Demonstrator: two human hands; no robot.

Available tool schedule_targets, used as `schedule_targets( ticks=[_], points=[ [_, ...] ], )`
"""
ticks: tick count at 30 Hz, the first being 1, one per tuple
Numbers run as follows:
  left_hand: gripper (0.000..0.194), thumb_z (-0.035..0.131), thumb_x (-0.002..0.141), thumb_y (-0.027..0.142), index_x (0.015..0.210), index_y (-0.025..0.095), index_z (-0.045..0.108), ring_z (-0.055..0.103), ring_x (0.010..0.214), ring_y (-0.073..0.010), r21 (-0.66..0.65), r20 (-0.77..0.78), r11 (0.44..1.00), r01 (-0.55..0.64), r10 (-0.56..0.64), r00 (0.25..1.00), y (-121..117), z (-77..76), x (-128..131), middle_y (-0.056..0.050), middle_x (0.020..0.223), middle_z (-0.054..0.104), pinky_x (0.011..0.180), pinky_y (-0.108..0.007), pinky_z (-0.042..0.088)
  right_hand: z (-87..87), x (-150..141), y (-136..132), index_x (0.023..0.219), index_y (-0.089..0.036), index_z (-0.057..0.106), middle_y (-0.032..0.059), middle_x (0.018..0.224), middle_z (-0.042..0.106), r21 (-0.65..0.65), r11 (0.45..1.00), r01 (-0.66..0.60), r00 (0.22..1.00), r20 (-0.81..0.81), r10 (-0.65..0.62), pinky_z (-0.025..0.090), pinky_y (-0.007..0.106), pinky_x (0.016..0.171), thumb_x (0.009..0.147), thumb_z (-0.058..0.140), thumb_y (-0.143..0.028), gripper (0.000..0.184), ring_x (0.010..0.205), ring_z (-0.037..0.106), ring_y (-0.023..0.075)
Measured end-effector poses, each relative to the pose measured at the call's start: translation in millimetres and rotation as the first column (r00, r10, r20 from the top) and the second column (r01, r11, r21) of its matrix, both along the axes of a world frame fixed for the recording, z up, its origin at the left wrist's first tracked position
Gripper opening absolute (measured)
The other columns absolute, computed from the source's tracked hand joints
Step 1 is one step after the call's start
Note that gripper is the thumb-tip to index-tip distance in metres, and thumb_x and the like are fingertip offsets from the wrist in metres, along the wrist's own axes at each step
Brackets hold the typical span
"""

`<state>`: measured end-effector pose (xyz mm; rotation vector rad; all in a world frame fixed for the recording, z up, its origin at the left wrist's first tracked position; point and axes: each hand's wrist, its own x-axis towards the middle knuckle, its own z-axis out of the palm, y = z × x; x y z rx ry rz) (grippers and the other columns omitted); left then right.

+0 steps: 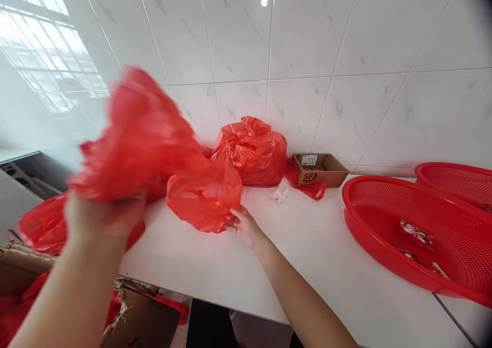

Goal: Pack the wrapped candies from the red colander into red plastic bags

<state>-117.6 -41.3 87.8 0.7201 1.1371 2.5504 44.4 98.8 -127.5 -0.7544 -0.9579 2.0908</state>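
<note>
A thin red plastic bag (149, 132) is raised above the white table, blurred by motion. My left hand (103, 217) is closed around its lower left part, and bunched plastic hides most of the fingers. The bag seems to stretch to the right into a round open mouth (203, 197). At that mouth's right edge, my right hand (246, 226) pinches the plastic between thumb and fingers, just over the tabletop. Behind it, a full red plastic bag (251, 153) stands against the tiled wall; its contents are hidden.
Right of the full bag are a small cardboard box (323, 169) marked SF and a crumpled white scrap (281, 190). Large red perforated baskets (369, 230) stand at the right, one with small printed packets. A torn cardboard carton (142, 312) with red plastic sits below the table's front edge (215, 302).
</note>
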Motion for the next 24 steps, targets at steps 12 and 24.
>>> schedule_targets(
  ticks=[12,24],
  points=[
    [0.03,0.056,0.089,0.033,0.113,0.022,0.071,0.068,0.097,-0.0233,-0.651,-0.581,0.759,0.016,-0.512,0.633,16,-174.6,123,-0.007,0.11,0.072,0.078,-0.03,0.054,30.5,163,-14,0.103,-0.022,0.058,0.0063,0.113,0.064,0.452,0.622,0.64,0.662,0.087,-0.745,0.049,0.033,0.082,0.086,0.058,-0.044,0.028,0.096,0.063,0.0199],
    [0.022,0.053,0.087,0.029,0.104,0.02,0.064,0.066,0.084,-0.0209,-0.871,-0.21,0.356,0.338,-0.892,0.4,4,-192.2,181,-0.009,0.101,0.068,0.072,-0.033,0.055,-7.8,167,-69,0.105,-0.025,0.058,0.0029,0.1,0.066,0.325,0.934,0.149,0.966,0.155,-0.208,0.054,0.033,0.072,0.087,0.065,-0.037,0.022,0.088,0.066,0.0197]
  ],
)
